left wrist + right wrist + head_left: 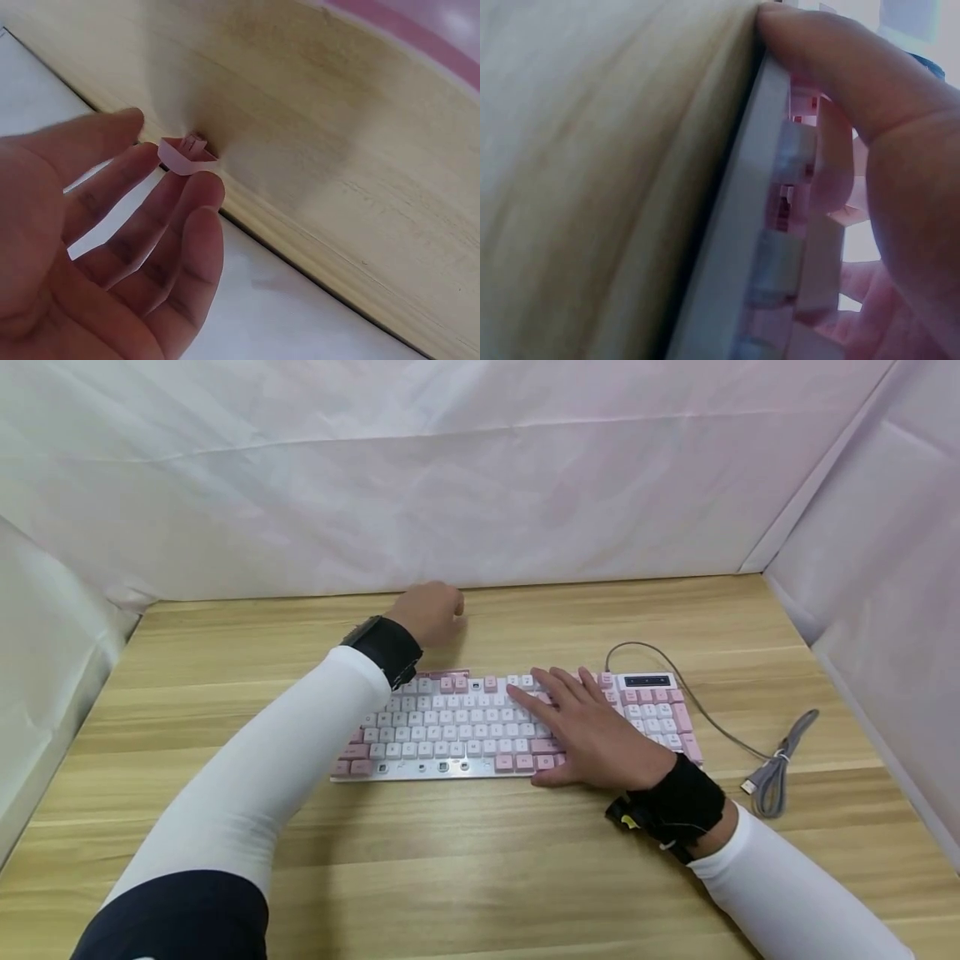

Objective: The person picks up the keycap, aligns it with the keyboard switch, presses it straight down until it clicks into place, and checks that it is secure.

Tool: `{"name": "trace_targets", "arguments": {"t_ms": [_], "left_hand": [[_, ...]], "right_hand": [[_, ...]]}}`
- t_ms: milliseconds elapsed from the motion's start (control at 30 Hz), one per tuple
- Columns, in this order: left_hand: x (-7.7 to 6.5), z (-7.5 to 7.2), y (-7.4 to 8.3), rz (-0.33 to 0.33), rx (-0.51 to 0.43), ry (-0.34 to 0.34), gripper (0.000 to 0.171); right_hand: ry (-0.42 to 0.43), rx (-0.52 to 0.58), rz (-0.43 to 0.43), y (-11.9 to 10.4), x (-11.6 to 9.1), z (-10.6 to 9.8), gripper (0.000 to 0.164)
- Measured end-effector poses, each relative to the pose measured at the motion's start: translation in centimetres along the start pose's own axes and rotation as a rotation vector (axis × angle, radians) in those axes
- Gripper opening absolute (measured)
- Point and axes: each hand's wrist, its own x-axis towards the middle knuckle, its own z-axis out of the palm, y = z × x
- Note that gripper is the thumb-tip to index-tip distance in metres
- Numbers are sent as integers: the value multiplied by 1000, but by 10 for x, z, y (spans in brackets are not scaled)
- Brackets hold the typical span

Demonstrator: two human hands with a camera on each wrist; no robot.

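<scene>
A white and pink keyboard (467, 731) lies across the table. My right hand (592, 727) rests on its right half, fingers spread over the keys. In the right wrist view, the thumb (832, 56) reaches along the keyboard's front edge (727, 225). Near the back edge of the table is my left hand (431, 612); its fingers hide from the head camera what is beneath them. The left wrist view has a pink keycap (180, 157) right at the fingertips, its hollow side and stem showing. The thumb (105, 139) there stands apart from the cap.
A grey cable (701, 706) runs from the keyboard's back to a tied bundle (772, 785) with a USB plug on the right. Bare switches (443, 767) show in the front row. White cloth (450, 510) hangs along the table's back and sides.
</scene>
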Motion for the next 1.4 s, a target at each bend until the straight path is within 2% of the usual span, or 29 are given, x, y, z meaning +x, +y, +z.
{"name": "trace_targets", "arguments": {"t_ms": [167, 367, 433, 700, 933, 1167, 1333, 1400], "left_hand": [[-1, 0, -1, 20, -13, -4, 15], [1, -1, -2, 0, -11, -27, 23], [1, 0, -2, -2, 3, -13, 26], [0, 1, 1, 12, 35, 41, 21], [0, 1, -3, -13, -23, 10, 26], [-1, 1, -9, 0, -57, 16, 37], [-3, 1, -8, -45, -28, 6, 17], [-4, 1, -7, -54, -27, 3, 22]], "right_hand": [[-7, 4, 2, 0, 0, 0, 114], [-6, 3, 7, 0, 0, -1, 114], [-12, 4, 11, 0, -1, -1, 113], [-8, 2, 4, 1, 0, -1, 114], [-18, 2, 8, 1, -1, -1, 113], [-18, -2, 9, 1, -2, -2, 113], [-17, -8, 1, 1, -1, -3, 113], [-18, -6, 1, 0, -1, -3, 113]]}}
